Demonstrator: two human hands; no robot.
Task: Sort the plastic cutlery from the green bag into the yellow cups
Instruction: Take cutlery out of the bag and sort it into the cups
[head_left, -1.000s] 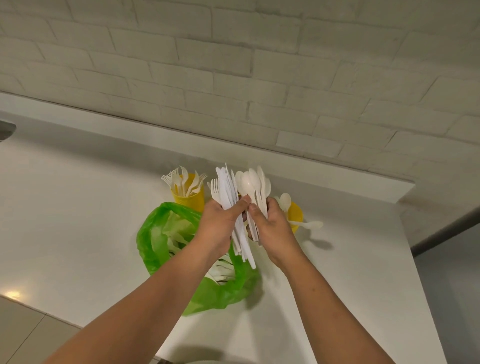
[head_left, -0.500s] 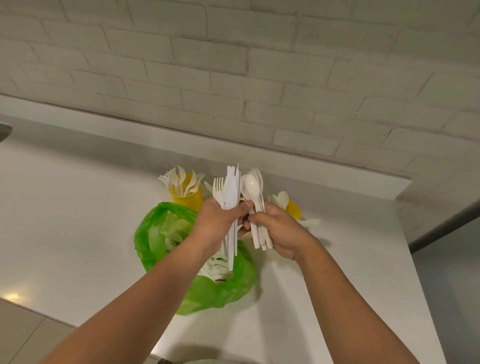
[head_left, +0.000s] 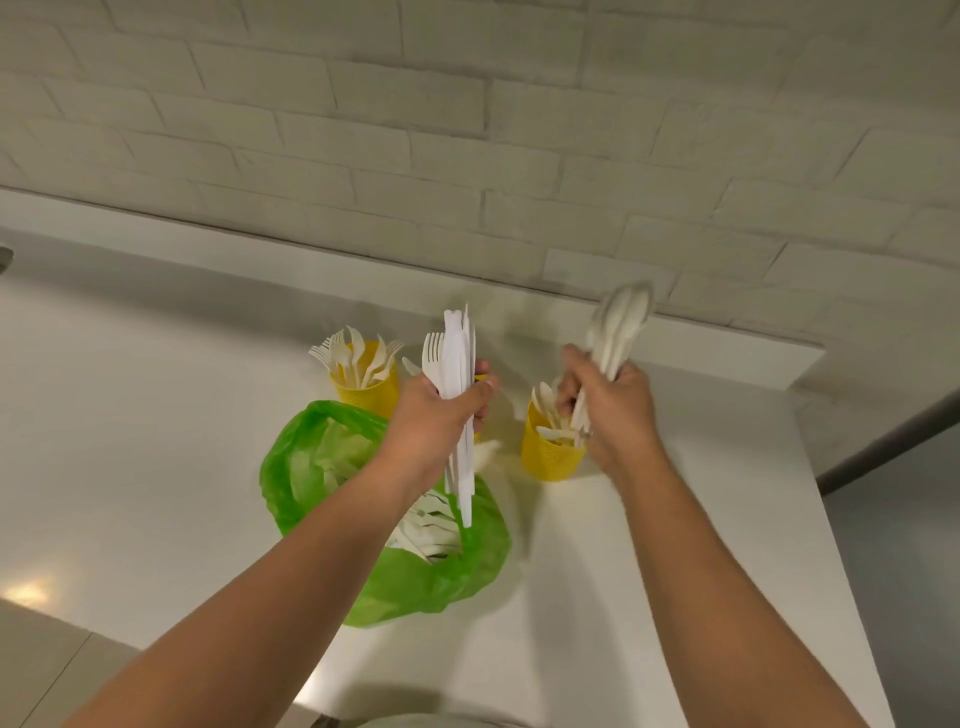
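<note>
My left hand (head_left: 434, 421) grips an upright bunch of white plastic knives and a fork (head_left: 457, 364) above the open green bag (head_left: 322, 462), which holds more white cutlery. My right hand (head_left: 613, 405) grips a blurred bunch of white spoons (head_left: 621, 322), their handles pointing down into the right yellow cup (head_left: 548, 457), where other spoons stand. The left yellow cup (head_left: 366, 392), behind the bag, is full of forks. A sliver of a third yellow cup (head_left: 480, 378) shows behind my left hand's fingers.
Everything stands on a white counter (head_left: 130, 415) against a pale brick wall (head_left: 467, 130). The counter ends at the right in an edge (head_left: 810, 493) with a grey floor beyond. A raised ledge runs along the back.
My hands have parted. The right hand carried the spoons to the right and over the right cup. The left hand stayed above the bag with the knives and fork.
</note>
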